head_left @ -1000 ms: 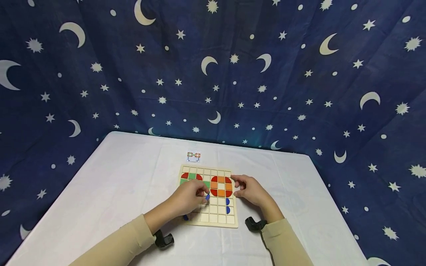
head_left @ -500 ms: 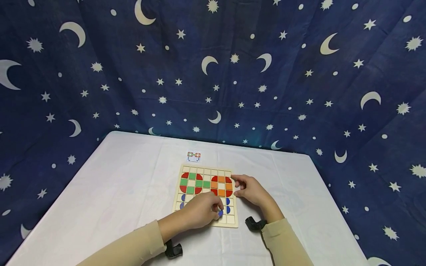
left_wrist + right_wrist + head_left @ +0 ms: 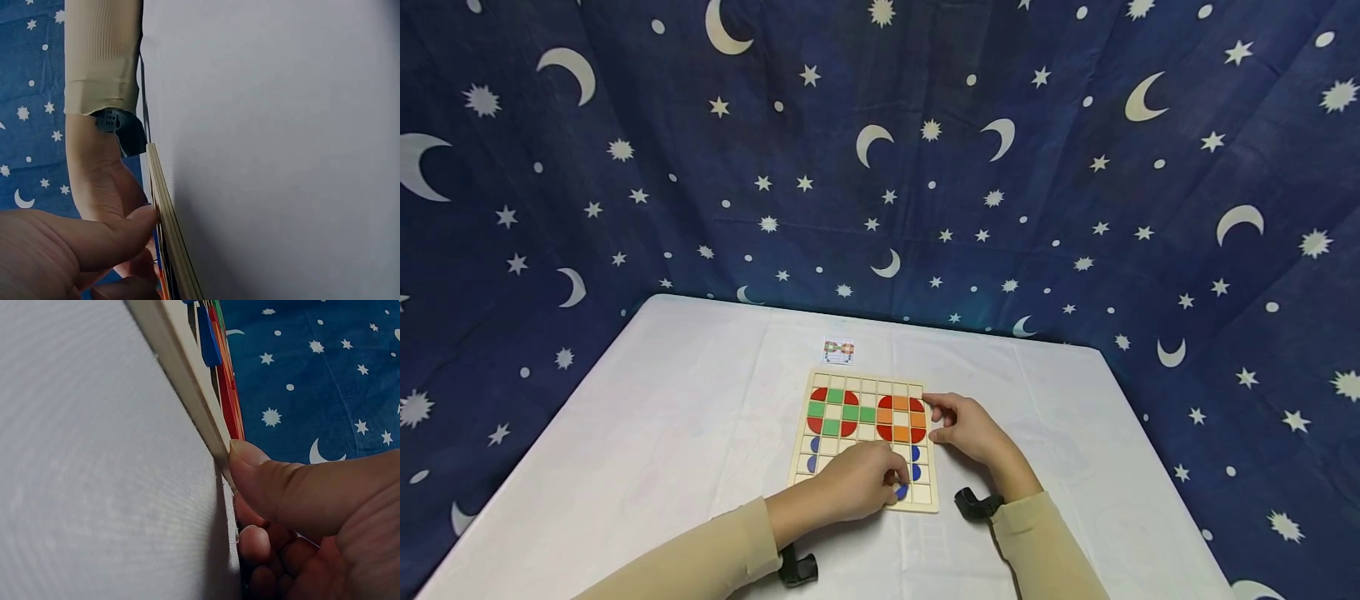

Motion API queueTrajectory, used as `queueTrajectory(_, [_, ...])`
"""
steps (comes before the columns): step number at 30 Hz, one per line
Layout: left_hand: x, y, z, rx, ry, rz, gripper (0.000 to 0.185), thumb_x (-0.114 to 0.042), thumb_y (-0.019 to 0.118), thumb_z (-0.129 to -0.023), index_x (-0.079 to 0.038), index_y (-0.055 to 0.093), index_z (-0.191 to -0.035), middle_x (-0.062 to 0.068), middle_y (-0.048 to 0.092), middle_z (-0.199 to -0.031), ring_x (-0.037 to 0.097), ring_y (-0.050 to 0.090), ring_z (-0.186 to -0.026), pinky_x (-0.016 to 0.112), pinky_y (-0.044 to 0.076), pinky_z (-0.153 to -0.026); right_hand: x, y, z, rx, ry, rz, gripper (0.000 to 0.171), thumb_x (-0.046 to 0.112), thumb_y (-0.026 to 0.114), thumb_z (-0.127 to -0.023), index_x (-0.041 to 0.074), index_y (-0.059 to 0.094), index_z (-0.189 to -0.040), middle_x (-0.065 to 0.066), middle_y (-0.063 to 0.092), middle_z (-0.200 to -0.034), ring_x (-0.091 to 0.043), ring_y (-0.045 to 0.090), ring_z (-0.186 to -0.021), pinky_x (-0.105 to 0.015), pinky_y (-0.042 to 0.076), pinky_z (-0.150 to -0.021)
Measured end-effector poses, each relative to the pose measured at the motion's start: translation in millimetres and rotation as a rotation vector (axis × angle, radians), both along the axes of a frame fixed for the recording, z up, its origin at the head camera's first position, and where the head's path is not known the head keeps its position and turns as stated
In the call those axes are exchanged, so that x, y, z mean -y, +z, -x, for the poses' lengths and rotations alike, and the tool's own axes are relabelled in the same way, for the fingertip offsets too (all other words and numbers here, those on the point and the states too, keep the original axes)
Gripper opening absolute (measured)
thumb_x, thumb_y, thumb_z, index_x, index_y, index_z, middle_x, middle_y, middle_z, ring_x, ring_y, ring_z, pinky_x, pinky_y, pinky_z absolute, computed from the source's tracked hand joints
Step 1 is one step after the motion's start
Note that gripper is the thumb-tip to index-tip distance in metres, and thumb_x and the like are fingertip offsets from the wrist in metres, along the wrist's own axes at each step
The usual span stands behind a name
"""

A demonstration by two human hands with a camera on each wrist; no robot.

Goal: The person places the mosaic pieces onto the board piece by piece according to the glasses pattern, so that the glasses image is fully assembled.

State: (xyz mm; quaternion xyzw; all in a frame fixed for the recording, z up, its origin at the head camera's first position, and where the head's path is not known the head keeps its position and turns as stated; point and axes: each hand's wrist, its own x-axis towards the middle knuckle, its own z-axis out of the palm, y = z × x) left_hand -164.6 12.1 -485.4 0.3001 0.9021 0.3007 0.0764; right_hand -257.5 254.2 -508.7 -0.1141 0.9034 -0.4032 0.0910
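A pale wooden grid board [image 3: 880,385] lies flat at the middle of the white table. My left hand [image 3: 861,482] reaches over its lower part and pinches a blue rounded piece [image 3: 902,493] between thumb and index finger, low down at a cell near the bottom right. At the board's right edge, my right hand [image 3: 970,429] rests its index fingertip by the upper corner and its thumb further down. In the right wrist view that thumb [image 3: 262,481] presses the board's side. Blue half-round pieces [image 3: 916,454] sit in the right column, others [image 3: 812,463] at left.
Red and green pieces [image 3: 831,427] form a ring at the board's upper left; red and orange pieces [image 3: 901,433] form another at upper right. A small printed card [image 3: 838,351] lies behind the board. A dark blue star-and-moon curtain [image 3: 880,167] hangs behind the table [image 3: 715,400].
My left hand has moved right and nearer the front with the blue piece, uncovering the board's left side, then lowered slightly at the bottom right. The right hand stays at the edge.
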Motion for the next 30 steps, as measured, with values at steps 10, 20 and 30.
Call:
queueTrajectory(10, [-1.1, -4.7, 2.1, -0.005, 0.010, 0.013, 0.017, -0.008, 0.086, -0.086, -0.020, 0.084, -0.097, -0.015, 0.058, -0.074, 0.002, 0.050, -0.072, 0.020, 0.044, -0.068, 1.4, 0.6, 0.2, 0.005, -0.010, -0.020, 0.065, -0.004, 0.086, -0.082, 0.009, 0.068, -0.143, -0.003, 0.063, -0.098, -0.019, 0.052, -0.087, -0.027, 0.043, -0.077])
queueTrajectory(20, [-1.6, 0.6, 0.1, -0.025, 0.036, 0.031, 0.014, -0.010, 0.085, -0.085, -0.021, 0.081, -0.093, -0.014, 0.059, -0.077, 0.002, 0.050, -0.072, 0.021, 0.043, -0.066, -0.4, -0.9, 1.3, -0.010, 0.003, -0.020, 0.064, -0.003, 0.086, -0.083, 0.007, 0.068, -0.143, -0.004, 0.064, -0.098, -0.018, 0.052, -0.087, -0.027, 0.043, -0.076])
queueTrajectory(30, [-6.3, -3.8, 1.1, -0.021, 0.052, 0.031, 0.011, -0.011, 0.084, -0.086, -0.022, 0.079, -0.087, -0.014, 0.058, -0.075, 0.002, 0.049, -0.071, 0.021, 0.042, -0.065, 1.3, 1.2, 0.2, 0.018, -0.008, -0.010, 0.064, -0.003, 0.086, -0.083, 0.008, 0.067, -0.144, -0.003, 0.063, -0.099, -0.019, 0.052, -0.088, -0.028, 0.043, -0.077])
